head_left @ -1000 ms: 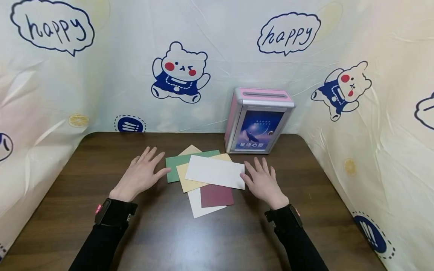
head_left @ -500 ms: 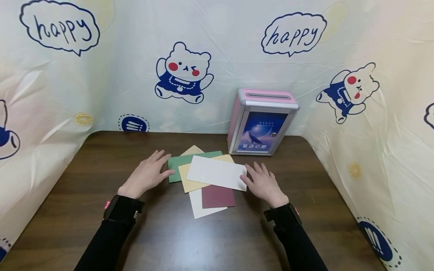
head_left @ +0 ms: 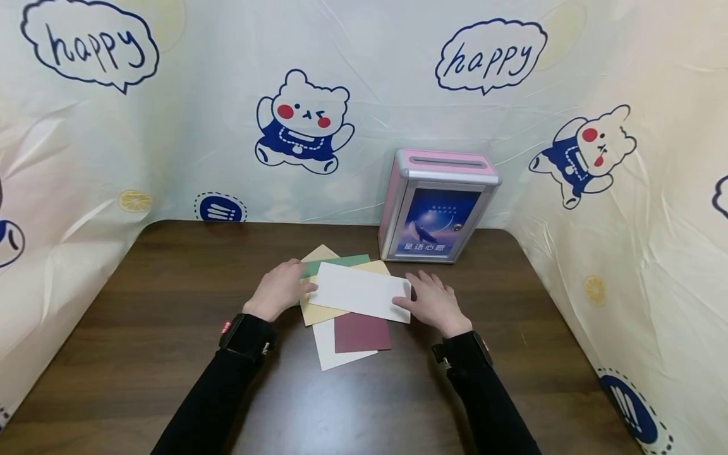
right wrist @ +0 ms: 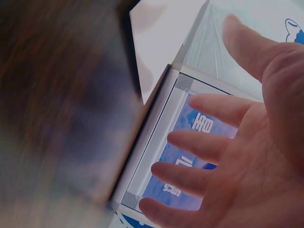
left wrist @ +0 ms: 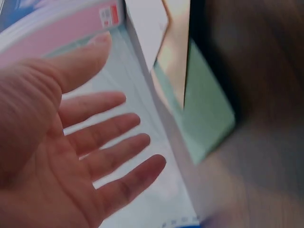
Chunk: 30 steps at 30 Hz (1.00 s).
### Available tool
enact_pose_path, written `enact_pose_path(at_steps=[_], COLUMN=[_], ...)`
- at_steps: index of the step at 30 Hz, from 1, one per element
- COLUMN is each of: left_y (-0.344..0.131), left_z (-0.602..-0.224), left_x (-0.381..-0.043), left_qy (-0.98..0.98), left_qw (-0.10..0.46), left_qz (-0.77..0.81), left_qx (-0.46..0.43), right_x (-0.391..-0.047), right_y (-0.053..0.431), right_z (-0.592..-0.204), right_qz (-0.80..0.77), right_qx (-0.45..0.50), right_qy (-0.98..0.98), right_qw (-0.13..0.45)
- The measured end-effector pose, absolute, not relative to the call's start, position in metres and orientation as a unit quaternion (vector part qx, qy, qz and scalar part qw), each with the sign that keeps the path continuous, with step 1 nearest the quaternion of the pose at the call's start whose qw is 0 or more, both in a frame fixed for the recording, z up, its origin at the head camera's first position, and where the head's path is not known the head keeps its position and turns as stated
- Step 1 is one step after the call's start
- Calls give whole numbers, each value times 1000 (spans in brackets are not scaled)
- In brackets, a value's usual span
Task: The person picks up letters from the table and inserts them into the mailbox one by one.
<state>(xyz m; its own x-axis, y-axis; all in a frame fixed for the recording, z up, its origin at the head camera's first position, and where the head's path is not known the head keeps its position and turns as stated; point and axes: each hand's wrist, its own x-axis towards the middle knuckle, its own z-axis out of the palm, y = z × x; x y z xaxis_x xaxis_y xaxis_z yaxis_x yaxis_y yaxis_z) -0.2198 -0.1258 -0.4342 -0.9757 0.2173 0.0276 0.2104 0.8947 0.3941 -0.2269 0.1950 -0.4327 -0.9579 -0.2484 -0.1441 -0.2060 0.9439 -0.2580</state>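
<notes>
Several envelopes lie in an overlapping pile at the table's middle. A white envelope is on top, over a cream one, a green one and a maroon one. Another white envelope pokes out at the front, and a beige corner at the back. My left hand is at the pile's left end, fingers extended, covering part of the green envelope. At the top envelope's right end is my right hand, its thumb over that end. Both wrist views show spread fingers; contact is unclear.
A pink and silver box with a slot in its top stands behind the pile to the right, its front a blue picture. Printed cloth hangs along the back and sides of the brown table.
My left hand has moved right, from beside the pile to over its left end. My right hand has shifted slightly left onto the white envelope's end. The envelopes stay almost where they were.
</notes>
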Motion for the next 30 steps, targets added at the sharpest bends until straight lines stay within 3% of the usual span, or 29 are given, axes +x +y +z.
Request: enact_pose_path(at_steps=[7,15,23,30], left_y=[-103,-89,-87,-87], left_z=[-436,-436,-441,-442], left_x=[-229,-236,-235,-234], left_qy=[973,979,983,977], left_qw=[-11,43,67,67], left_qz=[219,197,169,200], left_qx=[74,23,30,20], right_x=[-238,-248,-253,-249], right_y=[183,168,166,170], right_z=[-433,-432,-440,-443], right_qz=[-117,-72,-77,-98], right_qx=[-102,-79,-56,-45], right_qy=[983,986,984,985], right_qw=[96,125,152,133])
